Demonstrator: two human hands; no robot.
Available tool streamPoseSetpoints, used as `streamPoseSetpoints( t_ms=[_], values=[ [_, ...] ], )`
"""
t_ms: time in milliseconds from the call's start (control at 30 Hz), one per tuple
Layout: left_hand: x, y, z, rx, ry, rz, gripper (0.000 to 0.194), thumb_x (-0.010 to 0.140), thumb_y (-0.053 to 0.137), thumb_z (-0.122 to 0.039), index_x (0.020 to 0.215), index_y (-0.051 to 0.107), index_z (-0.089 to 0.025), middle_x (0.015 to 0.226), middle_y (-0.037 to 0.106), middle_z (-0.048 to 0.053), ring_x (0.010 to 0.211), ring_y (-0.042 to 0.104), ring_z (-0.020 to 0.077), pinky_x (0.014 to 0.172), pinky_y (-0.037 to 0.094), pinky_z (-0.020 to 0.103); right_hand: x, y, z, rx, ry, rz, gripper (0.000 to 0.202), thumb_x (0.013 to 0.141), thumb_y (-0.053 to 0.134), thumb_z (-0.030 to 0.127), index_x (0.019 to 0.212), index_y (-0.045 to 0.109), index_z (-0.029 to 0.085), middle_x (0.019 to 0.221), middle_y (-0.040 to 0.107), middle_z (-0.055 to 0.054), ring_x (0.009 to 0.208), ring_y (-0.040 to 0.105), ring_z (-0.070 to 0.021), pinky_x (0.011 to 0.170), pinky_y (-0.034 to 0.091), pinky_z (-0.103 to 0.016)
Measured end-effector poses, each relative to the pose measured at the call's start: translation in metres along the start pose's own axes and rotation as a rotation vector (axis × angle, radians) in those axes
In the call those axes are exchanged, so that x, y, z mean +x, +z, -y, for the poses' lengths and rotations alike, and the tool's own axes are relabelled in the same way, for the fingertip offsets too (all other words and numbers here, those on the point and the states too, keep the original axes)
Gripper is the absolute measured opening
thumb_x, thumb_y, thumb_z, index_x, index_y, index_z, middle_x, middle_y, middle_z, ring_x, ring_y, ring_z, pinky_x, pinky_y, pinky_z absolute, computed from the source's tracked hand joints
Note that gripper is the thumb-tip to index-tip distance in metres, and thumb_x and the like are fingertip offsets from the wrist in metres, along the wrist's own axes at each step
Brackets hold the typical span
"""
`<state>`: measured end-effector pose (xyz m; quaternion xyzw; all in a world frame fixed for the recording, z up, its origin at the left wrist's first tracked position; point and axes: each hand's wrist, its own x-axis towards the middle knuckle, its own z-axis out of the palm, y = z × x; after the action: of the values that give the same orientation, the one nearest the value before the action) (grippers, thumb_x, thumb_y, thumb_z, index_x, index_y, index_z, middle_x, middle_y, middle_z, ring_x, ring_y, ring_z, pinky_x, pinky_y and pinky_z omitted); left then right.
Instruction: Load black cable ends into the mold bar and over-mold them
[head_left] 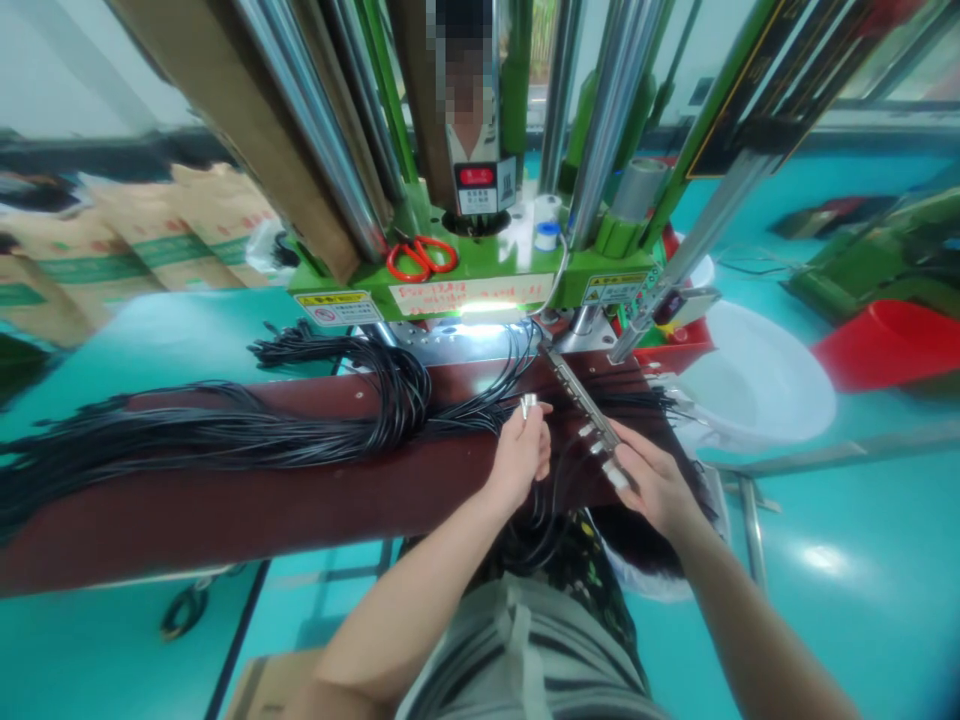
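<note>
Closed around a small silvery metal piece point(529, 403), my left hand point(521, 453) is over the brown bench top point(420, 500). My right hand point(652, 475) grips the near end of a long metal bar point(577, 392), whose far end reaches the machine's lit opening. Small whitish connectors point(600, 448) sit along the bar near my right fingers. Black cables point(300, 435) lie in a thick bundle across the bench to the left, with a loop point(405, 390) over them. Thin black cables also hang below my left hand.
The green machine point(450, 285) stands ahead, with red-handled scissors point(421, 258) on its ledge. On the right are a white basin point(757, 375) and a red bucket point(892, 345). Paper sacks point(157, 240) stand at the left. Behind the machine, a person is partly visible.
</note>
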<state>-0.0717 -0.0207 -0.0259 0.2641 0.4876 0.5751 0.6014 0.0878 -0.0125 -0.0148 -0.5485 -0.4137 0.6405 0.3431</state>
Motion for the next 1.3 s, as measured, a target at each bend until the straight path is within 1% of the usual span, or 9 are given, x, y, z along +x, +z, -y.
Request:
streamPoseSetpoints(
  t_ms=[100,400,567,700,800,933,1000,1100,1300],
  values=[
    [-0.002,0.003,-0.005,0.057,-0.08,0.044,0.029,0.08,0.046,-0.05,0.081,0.042,-0.021,0.046,0.028,-0.011,0.031,0.019,0.0026,0.03,0.011,0.014,-0.002,0.0,0.005,-0.004,-0.001,0.003,0.045,0.072,0.063,0.04,0.114,0.059,0.026,0.081,0.059,-0.002,0.055,0.044,-0.0081,0.04,0.03,-0.015],
    [0.002,0.003,0.003,0.204,-0.017,0.006,0.029,0.073,0.057,-0.044,0.068,0.047,-0.017,0.043,0.034,-0.01,0.035,0.025,0.0022,0.036,0.019,0.016,-0.002,-0.003,0.006,-0.041,-0.005,0.084,0.05,0.07,0.064,0.041,0.116,0.059,0.022,0.066,0.057,-0.001,0.046,0.037,-0.0061,0.035,0.022,-0.016],
    [0.001,0.001,0.0,0.202,-0.036,-0.007,0.03,0.072,0.059,-0.044,0.067,0.047,-0.017,0.041,0.033,-0.01,0.033,0.024,0.0026,0.036,0.017,0.016,0.001,-0.005,-0.001,-0.124,-0.04,0.091,0.054,0.071,0.064,0.043,0.12,0.057,0.022,0.082,0.062,-0.004,0.049,0.041,-0.0066,0.037,0.027,-0.017],
    [0.004,-0.001,0.001,0.225,0.016,0.018,0.027,0.074,0.057,-0.041,0.065,0.046,-0.017,0.042,0.033,-0.01,0.034,0.024,0.0025,0.038,0.02,0.016,0.003,-0.006,-0.005,-0.209,-0.124,0.068,0.053,0.068,0.066,0.043,0.117,0.06,0.024,0.095,0.063,-0.006,0.058,0.05,-0.0108,0.041,0.038,-0.02],
    [0.008,-0.002,-0.002,0.245,0.089,0.029,0.03,0.079,0.05,-0.042,0.065,0.048,-0.016,0.045,0.038,-0.007,0.037,0.031,0.0036,0.039,0.025,0.017,0.001,-0.004,-0.002,-0.116,-0.067,0.055,0.05,0.068,0.067,0.042,0.114,0.062,0.024,0.094,0.064,-0.006,0.058,0.051,-0.011,0.042,0.037,-0.019],
    [0.009,-0.004,-0.009,0.218,0.241,-0.093,0.035,0.083,0.043,-0.049,0.077,0.054,-0.016,0.046,0.04,-0.006,0.038,0.036,0.0046,0.039,0.029,0.016,-0.001,-0.004,0.002,0.034,-0.023,0.047,0.044,0.067,0.068,0.04,0.108,0.064,0.025,0.097,0.063,-0.005,0.067,0.053,-0.0115,0.05,0.042,-0.02],
    [0.007,-0.006,-0.01,0.151,0.205,-0.125,0.035,0.082,0.041,-0.053,0.084,0.05,-0.019,0.042,0.034,-0.01,0.033,0.029,0.0043,0.034,0.022,0.015,-0.001,-0.005,0.003,0.031,0.003,0.032,0.044,0.068,0.067,0.04,0.11,0.063,0.027,0.093,0.063,-0.003,0.063,0.052,-0.01,0.049,0.041,-0.019],
    [0.006,-0.006,-0.009,0.085,0.109,-0.045,0.032,0.08,0.046,-0.052,0.076,0.04,-0.021,0.04,0.03,-0.012,0.029,0.023,0.0032,0.031,0.015,0.014,-0.001,-0.006,0.005,-0.015,0.046,0.028,0.045,0.069,0.065,0.041,0.112,0.062,0.027,0.086,0.063,-0.003,0.058,0.05,-0.0093,0.044,0.037,-0.018],
    [0.006,-0.006,-0.01,0.04,-0.033,0.093,0.035,0.07,0.061,-0.047,0.064,0.042,-0.018,0.036,0.028,-0.012,0.029,0.017,0.0006,0.03,0.011,0.014,0.0,-0.006,0.012,-0.097,-0.049,0.094,0.043,0.062,0.07,0.038,0.103,0.068,0.025,0.099,0.065,-0.007,0.075,0.057,-0.0178,0.05,0.044,-0.022]
  ],
)
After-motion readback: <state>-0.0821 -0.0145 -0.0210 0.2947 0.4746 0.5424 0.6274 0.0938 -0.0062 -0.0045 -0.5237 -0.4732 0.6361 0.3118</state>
